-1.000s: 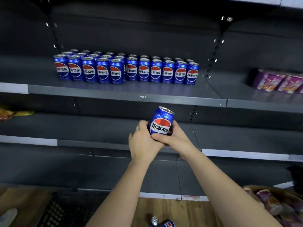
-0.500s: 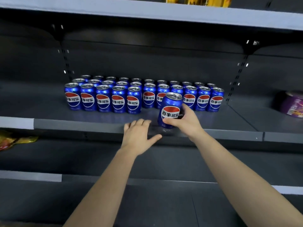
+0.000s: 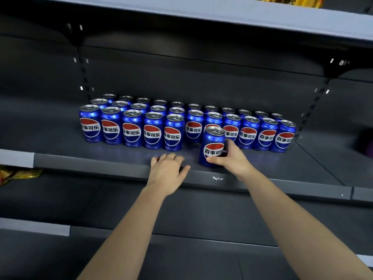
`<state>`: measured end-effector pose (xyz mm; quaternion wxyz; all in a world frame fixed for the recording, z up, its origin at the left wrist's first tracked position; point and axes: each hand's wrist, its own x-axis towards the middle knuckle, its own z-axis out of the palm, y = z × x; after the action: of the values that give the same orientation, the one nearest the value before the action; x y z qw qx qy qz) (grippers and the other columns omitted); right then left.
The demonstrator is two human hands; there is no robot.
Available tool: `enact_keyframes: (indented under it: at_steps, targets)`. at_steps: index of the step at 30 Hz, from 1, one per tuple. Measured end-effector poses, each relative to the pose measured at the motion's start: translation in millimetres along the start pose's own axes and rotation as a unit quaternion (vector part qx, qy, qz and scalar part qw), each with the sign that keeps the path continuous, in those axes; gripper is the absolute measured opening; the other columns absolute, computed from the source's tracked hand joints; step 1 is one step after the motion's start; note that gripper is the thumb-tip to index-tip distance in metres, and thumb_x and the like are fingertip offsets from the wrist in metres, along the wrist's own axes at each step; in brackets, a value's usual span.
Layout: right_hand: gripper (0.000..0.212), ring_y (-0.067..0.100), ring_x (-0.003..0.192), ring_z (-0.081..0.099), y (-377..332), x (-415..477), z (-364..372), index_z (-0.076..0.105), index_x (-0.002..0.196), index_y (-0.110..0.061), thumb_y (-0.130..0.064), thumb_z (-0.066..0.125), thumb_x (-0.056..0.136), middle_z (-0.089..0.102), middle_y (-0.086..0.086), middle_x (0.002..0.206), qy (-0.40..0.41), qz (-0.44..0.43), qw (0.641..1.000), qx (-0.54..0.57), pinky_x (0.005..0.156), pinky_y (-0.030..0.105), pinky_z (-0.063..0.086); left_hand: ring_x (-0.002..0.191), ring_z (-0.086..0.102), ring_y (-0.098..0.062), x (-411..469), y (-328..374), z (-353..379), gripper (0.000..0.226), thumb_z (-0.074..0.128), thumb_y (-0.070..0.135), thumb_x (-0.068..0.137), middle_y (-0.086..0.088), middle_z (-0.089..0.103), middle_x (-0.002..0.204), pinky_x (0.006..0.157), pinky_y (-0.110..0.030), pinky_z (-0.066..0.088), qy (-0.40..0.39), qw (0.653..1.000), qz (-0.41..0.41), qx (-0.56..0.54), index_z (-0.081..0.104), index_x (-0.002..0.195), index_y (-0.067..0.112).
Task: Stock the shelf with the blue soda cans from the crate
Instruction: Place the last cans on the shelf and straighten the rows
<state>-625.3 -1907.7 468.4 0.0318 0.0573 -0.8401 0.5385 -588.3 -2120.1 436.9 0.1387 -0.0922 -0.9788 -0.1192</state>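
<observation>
A dark grey metal shelf [image 3: 50,138] spans the view, with a raised front lip running from a pale strip at the left to a joint at the far right. Above it hangs the pale-edged upper shelf board [image 3: 201,15], leaving plenty of headroom over the can tops. A darker lower shelf [image 3: 80,199] sits below the lip.

On the deck stands a block of blue aluminium soda cans with red-white-blue labels [image 3: 131,128], packed touching in rows towards the back panel. Its five leftmost cans form an extra front row. To the right of them the front line steps back, leaving a bare strip of deck between the cans and the lip. Bare deck also lies open to the left of the block and, more narrowly, to its right.

The right hand [image 3: 234,158] grips one more blue soda can [image 3: 212,146] in that bare strip, thumb across the lower label and fingers curled round its right side. The can leans slightly, near the lip and a gap away from the fifth front can. Whether its base touches the deck cannot be told.

The left hand [image 3: 167,172] lies palm down over the lip, fingers loosely straight, holding nothing.

A crumpled yellow bag [image 3: 16,174] lies at the lower shelf's left edge.
</observation>
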Motion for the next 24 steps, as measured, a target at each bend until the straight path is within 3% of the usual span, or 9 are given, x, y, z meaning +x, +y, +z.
enact_keyframes:
  at_steps: [4, 10, 15, 24]
  targets:
    - [0.085, 0.012, 0.113, 0.058, 0.9, 10.8, 10.8, 0.035, 0.128, -0.023, -0.015, 0.088, 0.061, 0.061, -0.005, 0.121, -0.026, -0.006, 0.998, -0.062, 0.101, 0.038, 0.047, 0.124, 0.042, -0.018, 3.6, 0.0, 3.0, 0.046, 0.036, 0.051, 0.097, 0.004, 0.052, 0.131, 0.107, -0.039, 0.022, 0.011, 1.000, -0.003, -0.011, 0.049, 0.134, 0.027]
    - [0.076, 0.009, 0.103, 0.053, -7.6, 23.2, 38.5, 0.039, 0.123, -0.014, -0.018, 0.088, 0.066, 0.055, -0.006, 0.116, 0.061, -0.022, 0.995, -0.074, 0.087, 0.023, 0.042, 0.125, 0.038, -0.016, 8.0, -2.7, 5.7, 0.045, 0.035, 0.053, 0.096, 0.005, 0.048, 0.128, 0.108, -0.039, 0.021, 0.005, 1.000, 0.021, -0.006, 0.046, 0.135, 0.033]
    - [0.079, 0.018, 0.117, 0.056, -12.6, 38.4, 49.3, 0.037, 0.130, -0.014, -0.017, 0.087, 0.068, 0.058, 0.002, 0.129, 0.061, -0.012, 0.995, -0.076, 0.089, 0.025, 0.043, 0.124, 0.036, -0.015, 8.8, -3.9, 9.7, 0.048, 0.034, 0.055, 0.096, 0.007, 0.043, 0.128, 0.108, -0.039, 0.019, 0.007, 1.000, 0.020, -0.019, 0.042, 0.136, 0.031]
    - [0.088, 0.020, 0.124, 0.053, -14.6, 49.4, 54.5, 0.033, 0.136, -0.018, -0.024, 0.087, 0.067, 0.055, 0.001, 0.135, 0.058, -0.011, 0.993, -0.101, 0.096, 0.034, 0.045, 0.119, 0.038, -0.014, 7.1, -2.6, 16.0, 0.043, 0.030, 0.054, 0.096, 0.008, 0.043, 0.122, 0.106, -0.040, 0.020, 0.031, 0.999, 0.023, 0.004, 0.045, 0.131, 0.032]
